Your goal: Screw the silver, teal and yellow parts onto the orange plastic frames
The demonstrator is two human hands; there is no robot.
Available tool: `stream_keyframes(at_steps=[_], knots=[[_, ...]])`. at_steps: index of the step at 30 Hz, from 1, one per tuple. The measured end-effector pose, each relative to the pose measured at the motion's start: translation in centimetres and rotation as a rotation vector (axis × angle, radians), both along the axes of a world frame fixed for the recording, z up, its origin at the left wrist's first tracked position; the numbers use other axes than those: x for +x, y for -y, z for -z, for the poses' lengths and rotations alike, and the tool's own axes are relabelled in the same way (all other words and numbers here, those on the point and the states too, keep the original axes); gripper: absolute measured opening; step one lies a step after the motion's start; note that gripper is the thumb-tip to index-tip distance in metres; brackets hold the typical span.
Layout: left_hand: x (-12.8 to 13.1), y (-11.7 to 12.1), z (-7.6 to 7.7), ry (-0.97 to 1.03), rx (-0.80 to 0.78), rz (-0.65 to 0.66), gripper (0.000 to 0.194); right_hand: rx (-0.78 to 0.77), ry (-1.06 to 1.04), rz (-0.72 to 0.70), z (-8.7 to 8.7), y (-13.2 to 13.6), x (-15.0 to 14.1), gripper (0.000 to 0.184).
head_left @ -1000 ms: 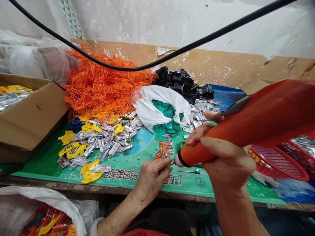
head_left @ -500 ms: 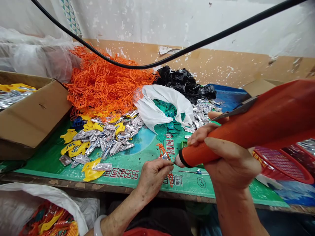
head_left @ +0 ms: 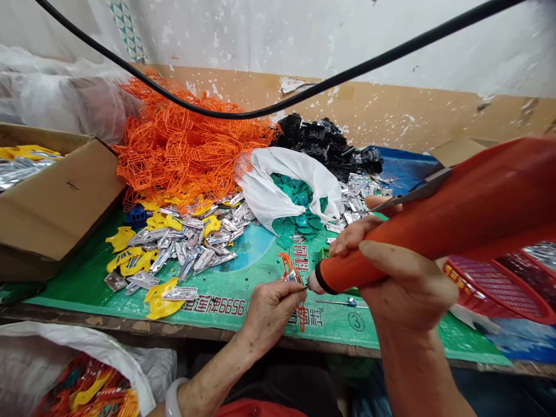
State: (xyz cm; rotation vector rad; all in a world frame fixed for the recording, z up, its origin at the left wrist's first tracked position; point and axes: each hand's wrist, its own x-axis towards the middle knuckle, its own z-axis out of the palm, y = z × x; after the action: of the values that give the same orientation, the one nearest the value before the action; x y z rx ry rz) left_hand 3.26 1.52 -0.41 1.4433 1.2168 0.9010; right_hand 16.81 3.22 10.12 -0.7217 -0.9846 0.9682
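My right hand (head_left: 403,278) wraps around a thick orange electric screwdriver (head_left: 452,214) with a metal lever along its side. The tool slants down to the left, its pale nose pointing at my left fingertips. My left hand (head_left: 271,310) is closed in a pinch at the thin dark tip there; whatever the fingers grip is too small to make out. Behind and below those fingers shows an orange plastic part (head_left: 286,263) with a silver piece, partly hidden by the hand. On the table near the nose lies a thin metal rod (head_left: 334,302) with a blue end.
Orange frames (head_left: 191,145) are heaped at the back, beside black parts (head_left: 321,145). A white bag (head_left: 260,185) holds green pieces. Silver and yellow parts (head_left: 186,237) spread at left, near a cardboard box (head_left: 65,202). Red baskets (head_left: 499,289) stand right. A black cable (head_left: 243,114) hangs across.
Both hands and the screwdriver hold almost the same pose, with the tip still at my left fingertips. The view has shifted very slightly.
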Motion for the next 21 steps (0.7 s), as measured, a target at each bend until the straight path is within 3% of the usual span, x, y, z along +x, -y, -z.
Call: stream_keyframes(at_steps=[11,21], knots=[[0.05,0.09,0.10,-0.045,0.059,-0.006,0.024,0.046,0.009,0.061,-0.15,-0.17,-0.02,0.025],[-0.22,0.18,0.28,0.003,-0.026,-0.062,0.034,0.019,-0.011,0.002,-0.39,0.28,0.27,0.023]])
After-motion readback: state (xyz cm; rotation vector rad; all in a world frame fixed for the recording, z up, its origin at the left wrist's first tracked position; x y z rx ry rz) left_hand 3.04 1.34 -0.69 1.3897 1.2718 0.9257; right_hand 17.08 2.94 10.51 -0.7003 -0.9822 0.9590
